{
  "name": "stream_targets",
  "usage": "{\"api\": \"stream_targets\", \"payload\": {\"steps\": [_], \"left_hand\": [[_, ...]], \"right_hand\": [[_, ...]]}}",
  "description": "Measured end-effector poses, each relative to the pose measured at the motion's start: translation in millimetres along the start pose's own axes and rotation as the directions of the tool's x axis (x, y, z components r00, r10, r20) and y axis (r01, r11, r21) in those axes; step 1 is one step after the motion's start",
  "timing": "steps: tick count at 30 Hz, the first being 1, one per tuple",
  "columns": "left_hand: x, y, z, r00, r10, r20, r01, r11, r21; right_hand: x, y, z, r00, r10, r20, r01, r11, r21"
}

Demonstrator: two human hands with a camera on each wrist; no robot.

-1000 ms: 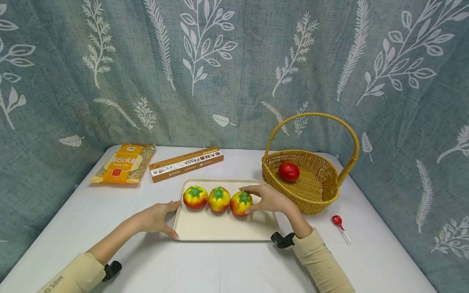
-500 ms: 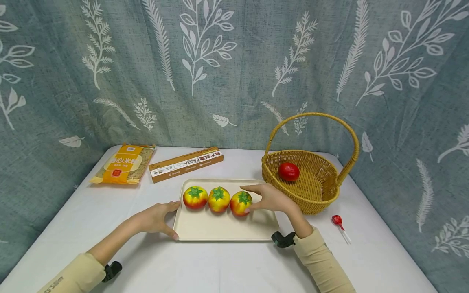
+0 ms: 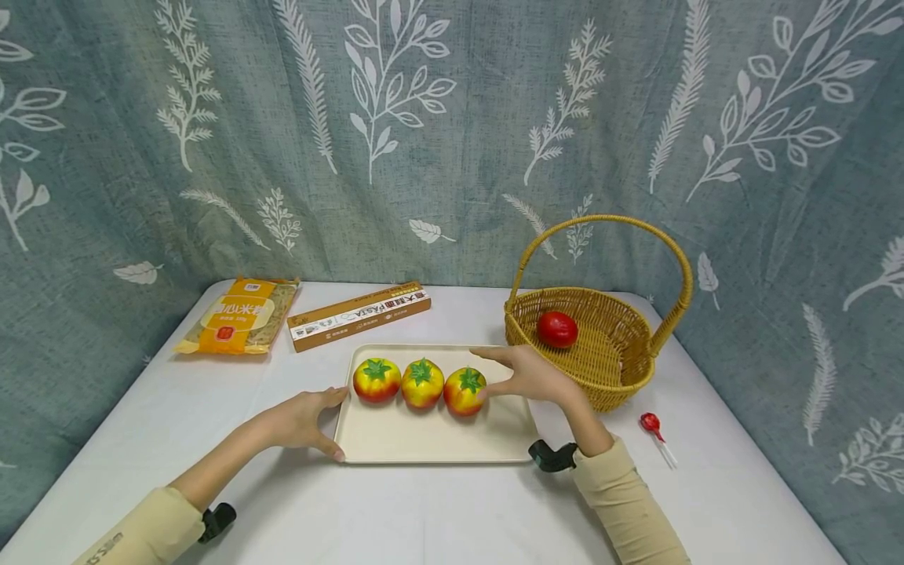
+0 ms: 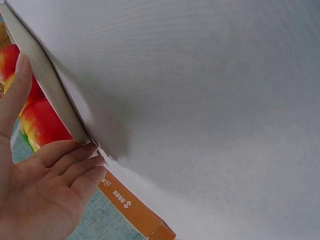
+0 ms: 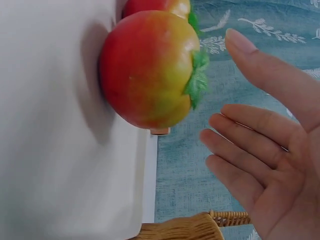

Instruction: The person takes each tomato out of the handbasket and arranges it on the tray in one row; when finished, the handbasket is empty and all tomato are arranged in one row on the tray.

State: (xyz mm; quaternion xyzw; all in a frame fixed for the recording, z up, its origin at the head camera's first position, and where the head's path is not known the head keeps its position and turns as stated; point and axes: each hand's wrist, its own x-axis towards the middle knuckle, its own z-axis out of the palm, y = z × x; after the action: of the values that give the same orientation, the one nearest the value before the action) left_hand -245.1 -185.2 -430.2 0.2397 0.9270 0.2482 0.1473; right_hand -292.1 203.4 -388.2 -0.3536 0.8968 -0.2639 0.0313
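Three red-and-yellow tomatoes with green leafy tops stand in a row on a cream tray [image 3: 431, 439]: the left tomato [image 3: 377, 381], the middle tomato [image 3: 422, 384] and the right tomato [image 3: 464, 391]. My left hand [image 3: 300, 420] spans the tray's left side, its thumb at the near corner and fingertips at the rim further back. The left wrist view shows those fingers fairly straight against the tray's edge. Over the tray's right part, my right hand [image 3: 537, 375] is spread beside the right tomato. In the right wrist view a gap shows between its fingers and that tomato [image 5: 150, 70].
A wicker basket [image 3: 519, 333] with a tall handle stands behind the tray at right, a red fruit [image 3: 557, 329] inside. A red lollipop [image 3: 651, 426] lies right of it. At back left are a grain bag [image 3: 236, 318] and a pasta box [image 3: 360, 314]; a patterned curtain hangs behind.
My right hand has drawn slightly back to the right, away from the right tomato. My left hand, the tray and the tomatoes have stayed where they were.
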Motion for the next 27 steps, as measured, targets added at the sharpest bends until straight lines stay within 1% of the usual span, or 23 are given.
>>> {"api": "stream_targets", "payload": {"steps": [4,8,15,19,24,27], "left_hand": [[-0.1,0.0,0.6,1.000,-0.009,0.002,0.009,1.000,-0.001],[-0.3,0.2,0.7,1.000,-0.013,0.006,0.013,1.000,-0.003],[-1.0,1.0,-0.4,1.000,-0.002,0.001,0.002,1.000,0.003],[-0.8,1.0,-0.1,1.000,-0.003,0.002,0.003,1.000,-0.002],[-0.4,0.4,0.5,1.000,-0.005,0.000,0.005,1.000,-0.006],[-0.6,0.1,0.7,1.000,-0.003,-0.001,0.003,1.000,-0.004]], "right_hand": [[-2.2,1,-5,0.999,0.025,-0.035,-0.024,0.999,0.025],[-5.2,2,-11,0.995,0.062,-0.083,-0.061,0.998,0.012],[-11.6,4,-23,0.985,0.092,-0.148,-0.088,0.995,0.037],[-13.8,8,-29,0.979,0.125,-0.163,-0.115,0.991,0.069],[-16.8,12,-34,0.972,0.138,-0.189,-0.121,0.987,0.103],[-18.9,16,-36,0.962,0.164,-0.218,-0.141,0.983,0.116]]}}
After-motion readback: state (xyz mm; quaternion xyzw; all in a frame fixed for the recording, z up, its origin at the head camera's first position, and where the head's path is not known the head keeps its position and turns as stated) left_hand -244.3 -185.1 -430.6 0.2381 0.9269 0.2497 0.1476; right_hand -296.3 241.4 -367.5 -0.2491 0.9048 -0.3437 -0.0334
